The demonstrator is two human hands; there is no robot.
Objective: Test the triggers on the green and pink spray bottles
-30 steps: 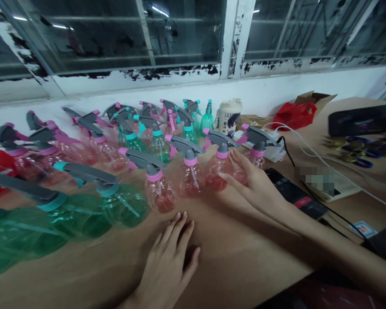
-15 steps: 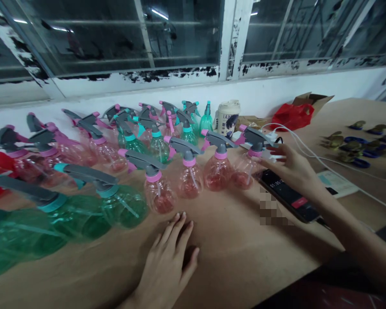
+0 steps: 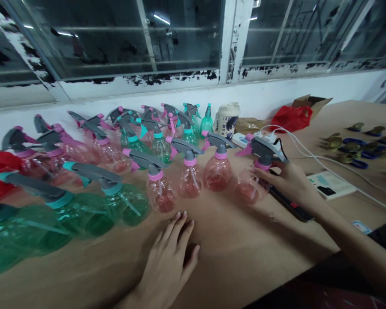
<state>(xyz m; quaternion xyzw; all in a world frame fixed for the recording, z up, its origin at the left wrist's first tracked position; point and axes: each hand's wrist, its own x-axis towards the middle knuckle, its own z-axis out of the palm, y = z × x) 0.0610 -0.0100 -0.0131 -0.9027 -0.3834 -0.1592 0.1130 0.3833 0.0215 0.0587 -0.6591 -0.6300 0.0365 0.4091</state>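
My left hand (image 3: 169, 262) lies flat on the brown table (image 3: 238, 257), fingers stretched out, holding nothing, just in front of a pink spray bottle (image 3: 159, 191). My right hand (image 3: 287, 182) is wrapped round the neck and body of another pink spray bottle (image 3: 249, 186) with a grey trigger head and a pink collar, at the right end of the front row. Under my right wrist lies a black phone (image 3: 292, 206). Two more pink spray bottles (image 3: 217, 174) stand between my hands.
Several pink and green spray bottles (image 3: 125, 206) fill the table's left and back. A white cup (image 3: 227, 118), a power strip with white cables (image 3: 266, 137), a red bag (image 3: 291, 116), a cardboard box (image 3: 312, 102) and small blue and gold parts (image 3: 357, 146) lie to the right.
My right hand left the phone's far end, moved left and closed on the rightmost pink spray bottle, which has shifted nearer. My left hand has stayed flat on the table.
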